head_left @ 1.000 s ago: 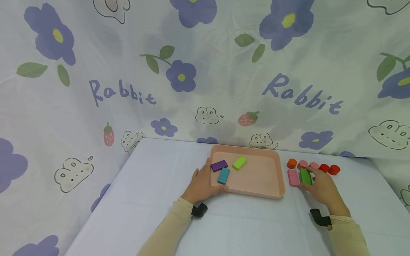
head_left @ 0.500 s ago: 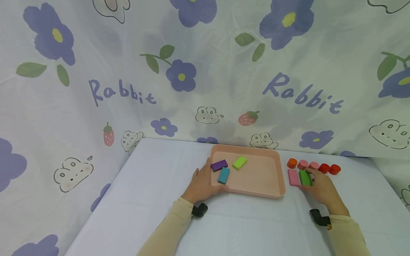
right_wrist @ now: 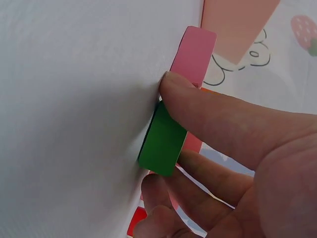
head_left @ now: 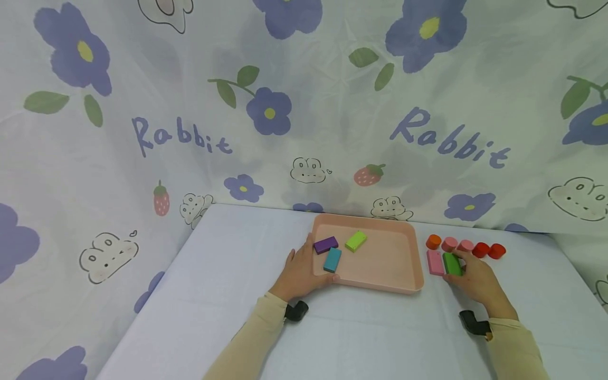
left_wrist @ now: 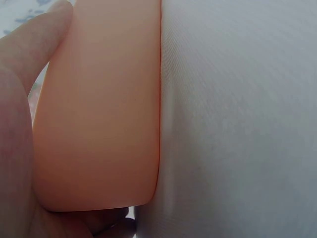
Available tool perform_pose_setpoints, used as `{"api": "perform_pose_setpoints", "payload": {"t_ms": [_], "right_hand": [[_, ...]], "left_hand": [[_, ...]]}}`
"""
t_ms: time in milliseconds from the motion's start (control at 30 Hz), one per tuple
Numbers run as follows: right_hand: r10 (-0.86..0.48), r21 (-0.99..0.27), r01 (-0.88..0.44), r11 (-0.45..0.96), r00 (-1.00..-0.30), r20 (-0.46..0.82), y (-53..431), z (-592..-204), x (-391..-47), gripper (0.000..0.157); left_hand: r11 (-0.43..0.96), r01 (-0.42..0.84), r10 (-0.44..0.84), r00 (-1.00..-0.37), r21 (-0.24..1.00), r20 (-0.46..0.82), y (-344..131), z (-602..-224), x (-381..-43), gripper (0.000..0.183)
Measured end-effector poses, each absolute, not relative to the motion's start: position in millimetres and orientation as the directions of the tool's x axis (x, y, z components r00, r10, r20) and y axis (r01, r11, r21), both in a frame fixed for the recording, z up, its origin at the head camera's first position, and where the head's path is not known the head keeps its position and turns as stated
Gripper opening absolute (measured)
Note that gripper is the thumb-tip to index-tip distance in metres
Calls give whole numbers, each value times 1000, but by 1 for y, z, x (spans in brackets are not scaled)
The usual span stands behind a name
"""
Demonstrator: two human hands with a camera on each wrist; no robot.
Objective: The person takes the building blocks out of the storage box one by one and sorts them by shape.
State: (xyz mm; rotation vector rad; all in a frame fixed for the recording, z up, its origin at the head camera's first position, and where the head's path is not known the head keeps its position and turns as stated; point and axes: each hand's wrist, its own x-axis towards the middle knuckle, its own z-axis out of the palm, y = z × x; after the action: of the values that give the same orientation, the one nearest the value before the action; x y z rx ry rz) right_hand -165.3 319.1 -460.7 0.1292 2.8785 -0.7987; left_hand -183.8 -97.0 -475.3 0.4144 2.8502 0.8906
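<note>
My left hand (head_left: 300, 272) holds the near left corner of a peach tray (head_left: 380, 287); its thumb lies along the front rim and its fingers along the left side. In the left wrist view the thumb touches the upper edge of the tray wall (left_wrist: 104, 114). To the right of the tray, my right hand (head_left: 477, 277) pinches a green rectangular block (head_left: 452, 264) between thumb and fingers. A pink rectangular block (head_left: 435, 263) sits right beside it on the left. From the right wrist view, the thumb overlaps the gap between the green block (right_wrist: 164, 139) and the pink block (right_wrist: 194, 54).
Inside the tray lie a purple block (head_left: 325, 245), a blue block (head_left: 332, 260) and a lime block (head_left: 355, 241). Behind the right hand runs a row of cylinders: orange (head_left: 434, 241), pink (head_left: 449, 244) and red (head_left: 496, 251) ones. A patterned cloth (head_left: 266, 153) hangs behind the white table (head_left: 228, 264).
The green block has shifted and turned very slightly in my right hand's fingers. My left hand and the tray keep their places.
</note>
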Motion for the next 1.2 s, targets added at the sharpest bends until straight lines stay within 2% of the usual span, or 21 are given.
{"api": "perform_pose_setpoints", "payload": {"t_ms": [433,900,1200], "right_hand": [[52,-485,119,866,-987,-149,315,-452,-163,82],[10,-505,0,863,-1000,18,297,-434,-152,76],[26,-527,-10,850,-998,60,284,-427,-148,71]], "left_hand": [[787,217,291,-956,577,-39,-97,-476,-183,128],[787,210,287,-957,580,-44,-98,-476,-183,129],[782,210,289,-956,587,-43,-98,-477,-184,128]]}}
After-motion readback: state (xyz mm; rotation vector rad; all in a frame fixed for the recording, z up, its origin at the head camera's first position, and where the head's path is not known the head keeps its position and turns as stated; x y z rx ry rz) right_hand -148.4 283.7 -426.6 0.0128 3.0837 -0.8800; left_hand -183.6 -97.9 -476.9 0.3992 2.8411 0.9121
